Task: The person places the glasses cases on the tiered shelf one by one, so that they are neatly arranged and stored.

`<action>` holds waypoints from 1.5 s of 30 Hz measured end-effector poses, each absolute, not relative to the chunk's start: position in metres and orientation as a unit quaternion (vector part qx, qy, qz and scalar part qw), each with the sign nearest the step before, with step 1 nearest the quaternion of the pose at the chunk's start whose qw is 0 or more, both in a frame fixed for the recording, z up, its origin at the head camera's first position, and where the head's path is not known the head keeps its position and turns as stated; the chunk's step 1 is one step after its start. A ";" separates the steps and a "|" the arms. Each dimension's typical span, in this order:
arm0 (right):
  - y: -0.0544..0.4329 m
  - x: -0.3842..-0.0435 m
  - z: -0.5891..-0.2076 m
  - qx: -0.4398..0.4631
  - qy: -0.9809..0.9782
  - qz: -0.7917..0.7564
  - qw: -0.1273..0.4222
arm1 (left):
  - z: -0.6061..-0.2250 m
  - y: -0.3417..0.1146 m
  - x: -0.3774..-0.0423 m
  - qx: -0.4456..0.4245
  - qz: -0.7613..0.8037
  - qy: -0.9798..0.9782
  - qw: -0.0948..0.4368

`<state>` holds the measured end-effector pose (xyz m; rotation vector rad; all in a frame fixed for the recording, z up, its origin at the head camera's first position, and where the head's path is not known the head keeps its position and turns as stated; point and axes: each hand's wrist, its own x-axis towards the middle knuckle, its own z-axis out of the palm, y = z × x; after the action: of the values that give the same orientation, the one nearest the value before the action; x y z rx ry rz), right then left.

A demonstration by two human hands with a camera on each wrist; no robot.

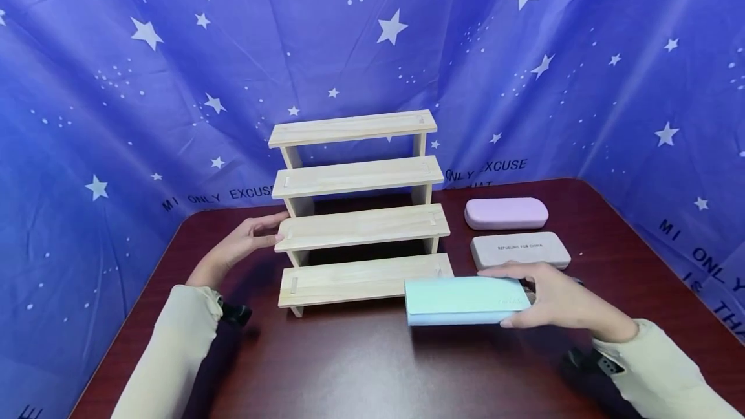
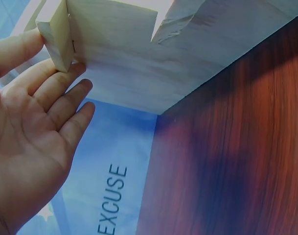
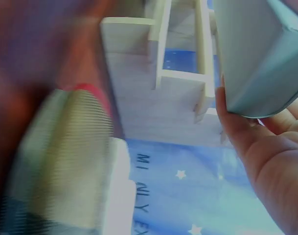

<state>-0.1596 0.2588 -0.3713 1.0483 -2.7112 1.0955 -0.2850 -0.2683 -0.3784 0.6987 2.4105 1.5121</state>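
Observation:
A light wooden four-step display shelf (image 1: 361, 228) stands on the table. My left hand (image 1: 240, 247) is at its left side, pinching the end of the second step from the bottom (image 2: 56, 36) between thumb and fingers. The right hand (image 1: 561, 299) grips a mint-green glasses case (image 1: 460, 299) by its right end, thumb in front and fingers behind. In the head view the case is held level, its left part overlapping the lowest step's front right corner. Whether the case touches that step I cannot tell. The right wrist view shows the case (image 3: 261, 54) beside the palm.
Right of the shelf lie a lilac glasses case (image 1: 506, 213) and a white lettered case (image 1: 520, 249). A blurred ribbed, plaid-looking thing (image 3: 70, 161) is near the right wrist, mostly hidden in the head view. A starry blue curtain (image 1: 349, 37) hangs behind the dark red table (image 1: 326, 367).

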 end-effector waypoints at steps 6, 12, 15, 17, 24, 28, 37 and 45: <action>0.249 -0.182 -0.347 0.319 -0.878 0.356 0.019 | -0.379 -0.256 -0.288 0.237 0.511 0.819 0.106; 0.241 -0.207 -0.324 0.310 -0.880 0.359 -0.001 | -0.378 -0.244 -0.291 0.248 0.502 0.822 0.103; 0.237 -0.221 -0.314 0.302 -0.883 0.358 -0.006 | -0.380 -0.240 -0.291 0.251 0.501 0.822 0.102; 0.236 -0.230 -0.308 0.290 -0.885 0.364 -0.011 | -0.381 -0.237 -0.291 0.255 0.502 0.820 0.103; 0.229 -0.257 -0.287 0.262 -0.873 0.411 -0.025 | -0.382 -0.229 -0.294 0.251 0.509 0.817 0.101; 0.223 -0.272 -0.274 0.245 -0.868 0.430 -0.031 | -0.383 -0.230 -0.294 0.244 0.509 0.820 0.096; 0.211 -0.299 -0.259 0.232 -0.873 0.427 -0.029 | -0.386 -0.230 -0.293 0.235 0.526 0.812 0.096; 0.197 -0.316 -0.249 0.233 -0.879 0.415 -0.021 | -0.386 -0.230 -0.294 0.234 0.527 0.812 0.093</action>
<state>-0.3158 0.1974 -0.2494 0.7411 -2.7998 1.3221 -0.2936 -0.2295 -0.3862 0.6934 2.4094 1.5653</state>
